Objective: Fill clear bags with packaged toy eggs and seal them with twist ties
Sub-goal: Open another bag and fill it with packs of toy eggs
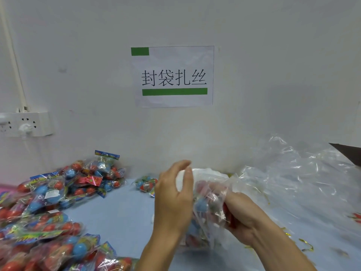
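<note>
Where the blue table (121, 216) meets the wall on the left, a heap of packaged toy eggs (58, 194) lies within easy reach, likely as stock for filling, and one stray pack (146, 184) sits apart just behind the hands. At centre the left hand (173, 200) stands upright against the side of a clear bag (207, 208), its fingers (185, 169) nearly straight and only lightly bent at the tips, seemingly steadying the bag's mouth rather than gripping it. Just to the right, the right hand (242, 218) curls round the bag's other side, bunching the film over the red and blue eggs inside, probably to gather the neck. Motion blur hides how many packs it holds. Further right lie loose clear bags (293, 173) and gold twist ties (306, 247), the pile cut off by the frame edge.
</note>
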